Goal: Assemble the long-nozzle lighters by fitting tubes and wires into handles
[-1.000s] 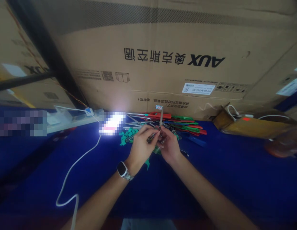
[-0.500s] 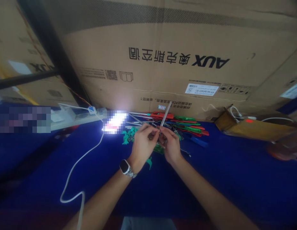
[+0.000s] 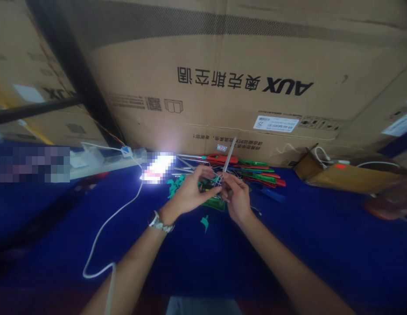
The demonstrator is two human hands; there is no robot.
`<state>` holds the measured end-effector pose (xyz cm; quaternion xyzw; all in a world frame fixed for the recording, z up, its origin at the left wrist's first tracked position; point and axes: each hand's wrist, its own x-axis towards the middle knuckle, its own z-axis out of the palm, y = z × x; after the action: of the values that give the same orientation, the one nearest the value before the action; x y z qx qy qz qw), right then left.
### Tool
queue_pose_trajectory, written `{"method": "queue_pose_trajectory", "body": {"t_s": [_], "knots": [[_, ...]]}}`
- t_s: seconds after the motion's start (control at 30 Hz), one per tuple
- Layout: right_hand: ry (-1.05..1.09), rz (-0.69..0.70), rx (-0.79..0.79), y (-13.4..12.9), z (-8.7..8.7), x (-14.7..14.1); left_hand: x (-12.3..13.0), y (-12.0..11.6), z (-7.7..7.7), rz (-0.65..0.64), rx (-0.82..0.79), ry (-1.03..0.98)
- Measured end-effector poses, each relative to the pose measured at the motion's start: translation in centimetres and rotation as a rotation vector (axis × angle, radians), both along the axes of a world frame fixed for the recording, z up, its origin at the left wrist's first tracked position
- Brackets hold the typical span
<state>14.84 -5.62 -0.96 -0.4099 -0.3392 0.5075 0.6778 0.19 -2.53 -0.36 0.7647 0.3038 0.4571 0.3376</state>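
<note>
My right hand (image 3: 236, 196) is closed on a long, pale metal tube (image 3: 229, 154) that tilts up and away from the fingers. Thin pale wires show at the tube's lower end, between my hands. My left hand (image 3: 193, 188), with a watch on its wrist, has thumb and fingers apart, and the thumb tip is close to the right fingers. Behind both hands lies a pile of long-nosed lighters with red handles (image 3: 223, 159) and green handles (image 3: 262, 176). Small teal plastic pieces (image 3: 174, 187) lie left of the hands, and one loose teal piece (image 3: 205, 223) rests in front. A green shell (image 3: 215, 203) sits beneath the fingers.
A large cardboard box (image 3: 216, 48) stands behind the blue table (image 3: 197, 267). A glaring, partly blurred screen (image 3: 158, 167) is at left, with a white cable (image 3: 98, 238) running forward. At right stands an open brown carton (image 3: 351, 177) with a white cable in it.
My left hand has moved left and its fingers have spread from a pinch beside the right fingers. My right hand keeps the tube in nearly the same place.
</note>
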Motion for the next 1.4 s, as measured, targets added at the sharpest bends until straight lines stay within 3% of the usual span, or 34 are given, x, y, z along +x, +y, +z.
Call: {"method": "queue_pose_trajectory", "body": {"t_s": [0.1, 0.17, 0.43, 0.77, 1.03, 1.17, 1.3, 1.4], "knots": [[0.034, 0.071, 0.006, -0.1, 0.1, 0.3, -0.5, 0.3, 0.1, -0.205, -0.264, 0.000], [0.040, 0.096, 0.012, -0.1, 0.1, 0.4, -0.5, 0.3, 0.3, -0.277, -0.374, 0.000], [-0.014, 0.088, 0.040, -0.3, 0.4, 0.4, -0.8, -0.2, 0.8, -0.378, -0.536, 0.086], [-0.099, -0.047, 0.067, -0.4, 0.5, 0.3, 0.9, -1.2, 0.5, -0.297, -0.761, -0.153], [-0.217, -0.089, 0.117, 0.0, 0.0, 0.6, 2.9, -2.2, 0.1, -0.212, -0.731, -0.274], [-0.298, -0.038, 0.116, 0.2, -0.3, 0.9, 1.6, -1.5, 0.6, -0.224, -0.664, -0.215], [-0.306, 0.082, 0.068, 0.3, -0.2, 1.3, -0.1, 0.0, 1.1, -0.062, -0.482, -0.220], [-0.364, 0.224, 0.049, 0.1, 0.1, 1.5, -0.4, 0.5, 1.2, 0.103, -0.493, -0.297]]}}
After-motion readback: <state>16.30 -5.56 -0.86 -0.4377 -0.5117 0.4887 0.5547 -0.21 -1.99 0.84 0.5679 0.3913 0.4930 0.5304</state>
